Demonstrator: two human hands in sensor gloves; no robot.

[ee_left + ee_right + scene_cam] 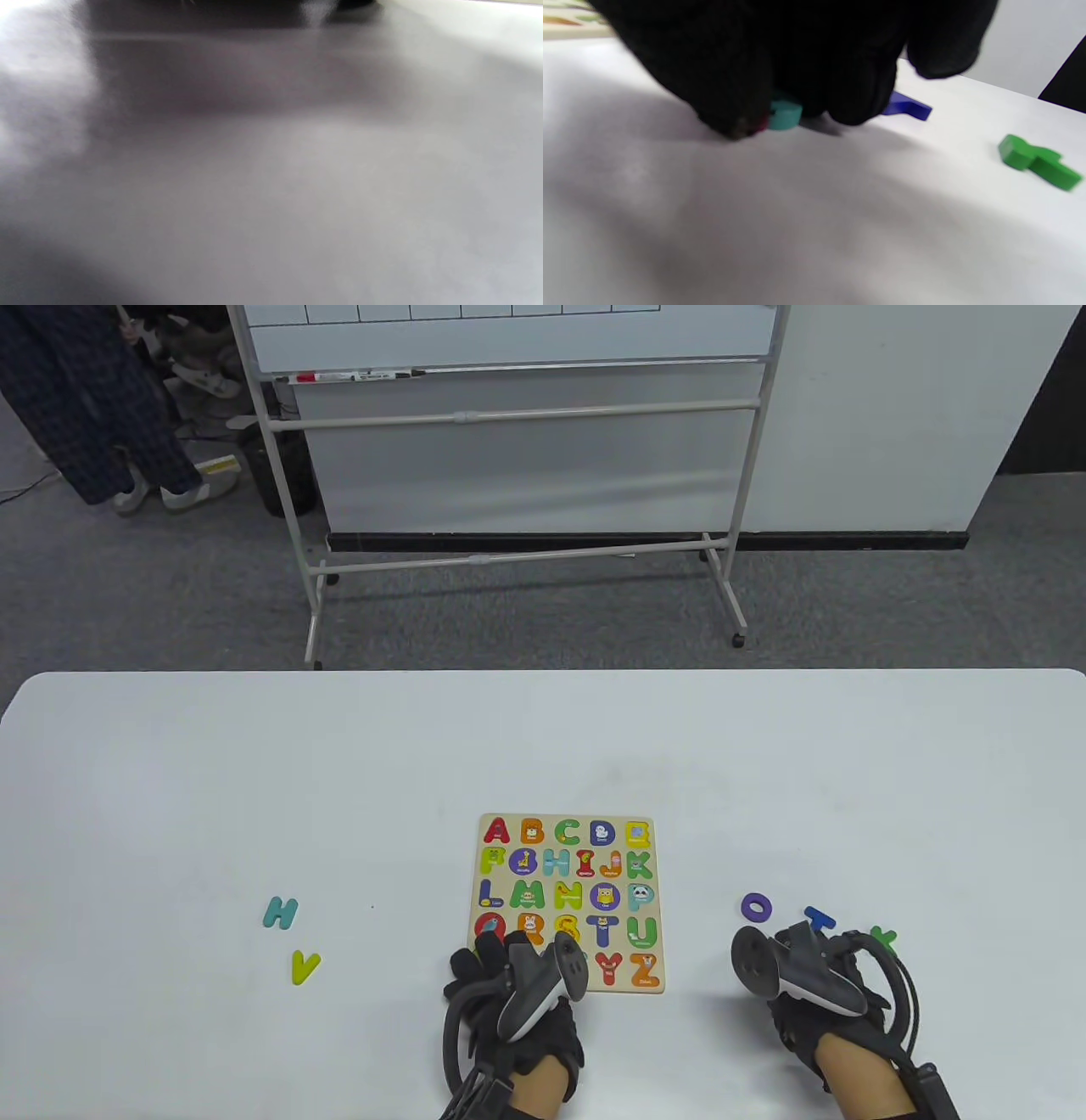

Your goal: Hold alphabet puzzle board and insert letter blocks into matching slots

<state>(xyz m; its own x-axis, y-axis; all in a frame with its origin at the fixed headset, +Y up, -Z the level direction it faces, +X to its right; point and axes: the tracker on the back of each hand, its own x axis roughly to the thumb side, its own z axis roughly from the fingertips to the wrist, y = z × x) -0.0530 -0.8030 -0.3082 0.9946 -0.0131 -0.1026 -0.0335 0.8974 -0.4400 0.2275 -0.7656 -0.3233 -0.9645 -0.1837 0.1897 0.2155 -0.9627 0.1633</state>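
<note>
Nearby, loose blue T (820,918) and purple O (756,907) flank the right hand (819,984).

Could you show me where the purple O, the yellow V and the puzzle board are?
purple O (756,907), table view, on its ring.
yellow V (305,966), table view, on its lower join.
puzzle board (659,899), table view, on its right rim.

A white bench (254,780) carries an alphabet puzzle board (567,902) near its front edge, most slots filled with coloured letters. The left hand (517,993) rests on the board's near left corner, fingers over the bottom rows. The right hand (806,984) lies on the bench well to the board's right, beside a purple O (756,908), a blue T (820,918) and a green letter (884,937) partly hidden behind it. Far left lie a teal H (280,913) and a yellow V (305,966).
</note>
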